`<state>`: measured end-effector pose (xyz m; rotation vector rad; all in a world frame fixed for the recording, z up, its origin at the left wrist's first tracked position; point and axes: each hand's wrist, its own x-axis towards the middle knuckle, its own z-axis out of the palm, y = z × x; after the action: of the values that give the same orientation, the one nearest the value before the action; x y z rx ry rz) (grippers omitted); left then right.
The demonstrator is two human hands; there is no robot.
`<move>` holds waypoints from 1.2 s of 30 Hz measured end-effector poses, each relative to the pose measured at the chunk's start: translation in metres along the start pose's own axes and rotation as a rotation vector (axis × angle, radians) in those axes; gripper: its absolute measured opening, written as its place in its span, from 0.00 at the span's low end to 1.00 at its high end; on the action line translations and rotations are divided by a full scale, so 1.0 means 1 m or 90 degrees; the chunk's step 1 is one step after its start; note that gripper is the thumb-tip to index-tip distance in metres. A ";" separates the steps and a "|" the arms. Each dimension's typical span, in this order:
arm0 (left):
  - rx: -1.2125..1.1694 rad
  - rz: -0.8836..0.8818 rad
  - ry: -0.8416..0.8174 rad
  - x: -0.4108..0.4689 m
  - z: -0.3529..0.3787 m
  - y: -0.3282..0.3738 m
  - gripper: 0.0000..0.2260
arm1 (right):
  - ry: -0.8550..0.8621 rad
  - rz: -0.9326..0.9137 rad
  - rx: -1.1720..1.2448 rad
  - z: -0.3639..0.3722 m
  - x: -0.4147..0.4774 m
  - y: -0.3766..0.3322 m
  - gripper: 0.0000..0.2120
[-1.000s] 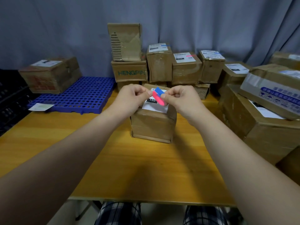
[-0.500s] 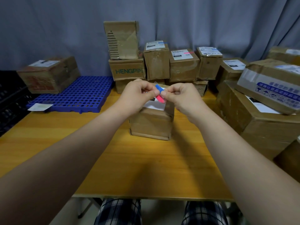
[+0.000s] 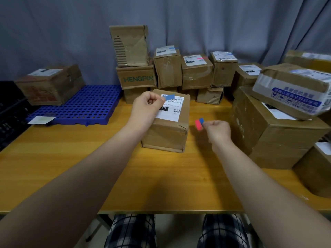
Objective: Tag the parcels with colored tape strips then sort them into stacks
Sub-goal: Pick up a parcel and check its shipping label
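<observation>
A brown cardboard parcel (image 3: 168, 135) with a white shipping label stands in the middle of the wooden table (image 3: 89, 167). My left hand (image 3: 146, 109) hovers over its left top edge and pinches a single blue tape strip (image 3: 169, 97) above the label. To the right of the parcel, my right hand (image 3: 216, 128) pinches a small pad of pink and blue strips (image 3: 199, 123) just above the table.
Several parcels (image 3: 197, 72) are stacked at the back of the table, some with blue or pink strips on their labels. Large boxes (image 3: 272, 133) crowd the right side. A blue perforated pallet (image 3: 84, 104) carrying one box (image 3: 50, 85) lies at the left.
My hands were together over the parcel, both on the strip pad. They have parted: the left came away with one blue strip, the right carried the pad down to the right.
</observation>
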<state>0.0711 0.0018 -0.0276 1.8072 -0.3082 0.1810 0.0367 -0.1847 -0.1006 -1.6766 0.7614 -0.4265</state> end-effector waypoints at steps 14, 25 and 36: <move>-0.142 -0.122 -0.057 0.011 -0.003 0.024 0.08 | -0.078 -0.692 -0.205 0.026 -0.049 -0.081 0.13; -0.156 -0.170 -0.100 0.017 -0.006 0.026 0.03 | 0.050 -0.878 -0.356 0.036 -0.032 -0.091 0.04; 0.619 0.099 -0.289 0.041 0.010 -0.022 0.29 | -0.076 -0.232 0.156 0.023 -0.023 -0.085 0.10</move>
<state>0.1165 -0.0068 -0.0391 2.7908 -0.7782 0.0133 0.0563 -0.1440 -0.0216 -1.5916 0.2992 -0.6399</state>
